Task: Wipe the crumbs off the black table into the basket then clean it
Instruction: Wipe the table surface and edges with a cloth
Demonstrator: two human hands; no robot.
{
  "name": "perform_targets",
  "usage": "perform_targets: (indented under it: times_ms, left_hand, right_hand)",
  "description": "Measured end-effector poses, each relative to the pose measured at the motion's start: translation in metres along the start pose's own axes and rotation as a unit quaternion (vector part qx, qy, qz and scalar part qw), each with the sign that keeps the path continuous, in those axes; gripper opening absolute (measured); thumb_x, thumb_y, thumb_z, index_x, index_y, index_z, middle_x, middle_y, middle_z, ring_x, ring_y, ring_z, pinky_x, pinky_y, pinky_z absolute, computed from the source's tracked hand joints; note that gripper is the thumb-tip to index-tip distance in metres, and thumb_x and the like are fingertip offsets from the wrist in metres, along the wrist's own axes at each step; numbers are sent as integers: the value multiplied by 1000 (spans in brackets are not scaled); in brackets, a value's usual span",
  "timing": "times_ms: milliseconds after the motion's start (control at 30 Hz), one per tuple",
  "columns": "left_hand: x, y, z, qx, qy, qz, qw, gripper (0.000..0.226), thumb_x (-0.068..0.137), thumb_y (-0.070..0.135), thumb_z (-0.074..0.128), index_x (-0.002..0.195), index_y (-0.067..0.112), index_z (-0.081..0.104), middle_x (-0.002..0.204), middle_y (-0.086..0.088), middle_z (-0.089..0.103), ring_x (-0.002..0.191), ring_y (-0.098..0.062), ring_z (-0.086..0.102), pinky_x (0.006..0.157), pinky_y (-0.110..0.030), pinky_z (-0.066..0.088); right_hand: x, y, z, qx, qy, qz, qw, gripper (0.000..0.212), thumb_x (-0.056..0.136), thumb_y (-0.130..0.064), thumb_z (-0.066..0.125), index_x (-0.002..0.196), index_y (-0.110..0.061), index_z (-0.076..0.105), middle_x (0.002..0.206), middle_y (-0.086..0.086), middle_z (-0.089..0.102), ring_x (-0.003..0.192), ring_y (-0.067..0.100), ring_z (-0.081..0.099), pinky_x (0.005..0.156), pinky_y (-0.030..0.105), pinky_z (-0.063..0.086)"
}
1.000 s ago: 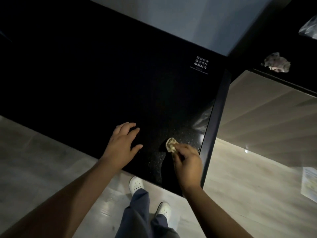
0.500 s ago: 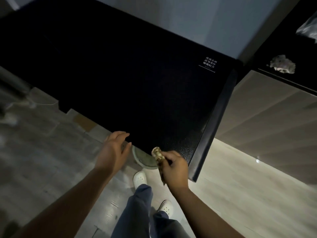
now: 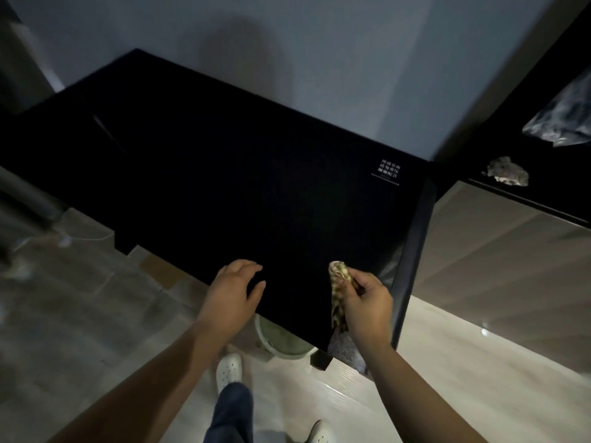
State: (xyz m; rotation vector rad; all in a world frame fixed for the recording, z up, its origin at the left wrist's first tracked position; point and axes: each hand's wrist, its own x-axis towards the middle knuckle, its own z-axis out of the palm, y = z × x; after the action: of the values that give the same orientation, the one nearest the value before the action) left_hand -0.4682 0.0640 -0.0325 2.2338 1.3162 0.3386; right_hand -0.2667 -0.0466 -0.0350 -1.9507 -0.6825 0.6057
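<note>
The black table [image 3: 243, 174] fills the middle of the view, with a small white label [image 3: 388, 171] at its far right corner. My right hand [image 3: 366, 303] pinches a crumpled patterned cloth [image 3: 338, 284] at the table's near right corner; the cloth hangs down along the hand. My left hand [image 3: 235, 292] lies with fingers spread over the table's near edge. A pale round basket [image 3: 281, 342] stands on the floor under that near edge, mostly hidden by the tabletop. Crumbs are too small to tell in the dim light.
A dark shelf to the right carries a crumpled grey wad [image 3: 507, 171] and a shiny bag [image 3: 563, 123]. A pale cabinet front [image 3: 499, 266] stands beside the table. My white shoes [image 3: 228, 372] are on the tiled floor near the basket. A wall runs behind.
The view has pulled back and tilted up. My right hand with the cloth moved off the tabletop to the near right corner; my left hand went to the front edge. The basket came into sight.
</note>
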Motion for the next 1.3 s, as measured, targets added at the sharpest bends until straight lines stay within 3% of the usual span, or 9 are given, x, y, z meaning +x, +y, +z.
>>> perform_targets:
  times_ms: [267, 400, 500, 700, 900, 1000, 1133, 1300]
  left_hand:
    - [78, -39, -32, -3, -38, 63, 997, 38, 93, 33, 54, 129, 19, 55, 130, 6, 52, 121, -13, 45, 99, -21, 35]
    - [108, -50, -34, -9, -69, 93, 993, 39, 95, 35, 50, 131, 21, 52, 132, 9, 49, 121, -9, 43, 99, -17, 32]
    - [129, -48, -30, -21, -79, 102, 991, 39, 95, 34, 50, 131, 20, 53, 132, 8, 49, 121, -8, 43, 100, -17, 33]
    - [168, -38, -14, -20, -90, 112, 989, 40, 96, 35, 48, 133, 22, 50, 134, 11, 46, 123, -6, 40, 100, -17, 32]
    - [227, -18, 17, -20, -78, 123, 989, 42, 96, 34, 49, 136, 22, 47, 137, 10, 43, 126, -7, 37, 100, -14, 27]
    - [255, -10, 38, -15, -64, 123, 990, 42, 95, 33, 50, 135, 20, 49, 137, 8, 45, 128, -10, 37, 105, -19, 27]
    - [289, -5, 67, 1, -37, 118, 992, 45, 94, 37, 50, 136, 22, 48, 142, 8, 40, 133, -12, 32, 112, -27, 25]
    - [317, -2, 89, 22, -35, 90, 995, 67, 90, 57, 42, 146, 22, 29, 153, 8, 17, 140, -14, 13, 117, -35, 18]
  right_hand:
    - [25, -23, 49, -9, 59, -11, 998, 23, 87, -46, 65, 102, -33, 74, 94, -14, 71, 89, -5, 63, 79, 18, 51]
    - [41, -34, 59, 12, 101, 3, 995, 10, 85, -41, 68, 94, -41, 71, 92, -12, 71, 87, -2, 65, 73, 15, 50]
    - [72, -42, 55, 19, 114, -1, 993, 15, 86, -37, 69, 98, -30, 75, 91, -8, 70, 81, 2, 66, 66, 12, 49]
    - [150, -49, 40, -22, 132, -33, 990, 19, 87, -30, 70, 104, -22, 74, 93, -7, 71, 86, 2, 66, 74, 10, 48]
    - [248, -44, 22, -43, 158, -70, 984, 15, 88, -19, 70, 100, -12, 73, 87, -3, 72, 73, -17, 60, 64, -1, 41]
    - [297, -35, 17, -70, 180, -77, 978, 15, 88, -26, 70, 97, -15, 73, 83, -1, 72, 66, -11, 60, 63, 4, 44]
    - [362, -11, 15, -98, 193, -89, 972, 21, 89, -36, 67, 100, -19, 73, 84, -1, 74, 77, 11, 69, 73, 30, 56]
    - [422, 15, 21, -201, 230, -107, 946, 21, 89, -24, 59, 105, -17, 71, 96, 10, 73, 93, 29, 67, 77, 34, 50]
